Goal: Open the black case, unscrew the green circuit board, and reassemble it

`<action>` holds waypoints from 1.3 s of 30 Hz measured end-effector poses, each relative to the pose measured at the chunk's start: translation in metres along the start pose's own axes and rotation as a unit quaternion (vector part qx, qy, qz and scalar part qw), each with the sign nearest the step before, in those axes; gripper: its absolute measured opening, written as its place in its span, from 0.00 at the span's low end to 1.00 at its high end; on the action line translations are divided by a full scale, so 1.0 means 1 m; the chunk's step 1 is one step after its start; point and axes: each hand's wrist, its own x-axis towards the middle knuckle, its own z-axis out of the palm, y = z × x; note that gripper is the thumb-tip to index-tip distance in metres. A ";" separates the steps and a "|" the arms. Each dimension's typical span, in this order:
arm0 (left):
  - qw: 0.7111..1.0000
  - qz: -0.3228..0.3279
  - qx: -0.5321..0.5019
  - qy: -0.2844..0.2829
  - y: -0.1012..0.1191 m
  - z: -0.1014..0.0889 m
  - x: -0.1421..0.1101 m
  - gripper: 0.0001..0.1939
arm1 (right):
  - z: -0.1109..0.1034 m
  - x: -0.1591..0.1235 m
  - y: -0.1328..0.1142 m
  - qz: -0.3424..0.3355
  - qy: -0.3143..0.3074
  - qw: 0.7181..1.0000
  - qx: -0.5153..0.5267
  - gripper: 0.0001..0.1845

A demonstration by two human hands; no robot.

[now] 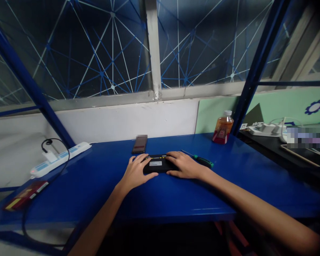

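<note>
A flat black rectangular device (160, 167) with a white label and a row of yellow marks along its far edge lies on the blue table. My left hand (136, 170) grips its left end, fingers over the far side and thumb along the near side. At the right end, my right hand (185, 165) holds it the same way, fingers on top and thumb at the near edge. Just right of that hand lies a screwdriver (204, 161) with a green and black handle. Behind the device, a phone (140, 144) rests on the table.
A bottle of reddish drink (223, 128) stands at the back right of the blue table (101, 188). On the left are a white power strip (61, 160), a black cable and a red box (25, 195). Blue frame posts rise at both sides; chargers and cables lie on a dark surface at right.
</note>
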 end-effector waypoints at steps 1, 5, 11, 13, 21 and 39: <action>1.000 0.000 -0.003 -0.001 0.000 0.000 0.000 0.31 | 0.000 0.000 0.000 -0.001 0.001 1.000 0.004 0.30; 1.000 0.000 -0.012 -0.004 0.000 0.000 -0.001 0.33 | -0.002 -0.001 0.001 0.000 -0.004 1.000 0.012 0.29; 1.000 -0.002 -0.011 -0.017 0.001 -0.002 0.000 0.32 | -0.004 -0.001 -0.002 0.002 -0.014 1.000 0.023 0.29; 1.000 -0.003 -0.009 -0.021 0.002 -0.003 0.000 0.33 | -0.005 -0.002 -0.003 0.003 -0.016 1.000 0.026 0.28; 1.000 0.004 -0.009 -0.026 0.003 -0.004 -0.001 0.34 | -0.006 -0.003 -0.002 0.001 -0.017 0.999 0.034 0.26; 0.999 0.012 0.002 -0.039 0.005 -0.005 -0.003 0.36 | -0.008 -0.004 -0.002 0.014 -0.046 0.999 0.024 0.38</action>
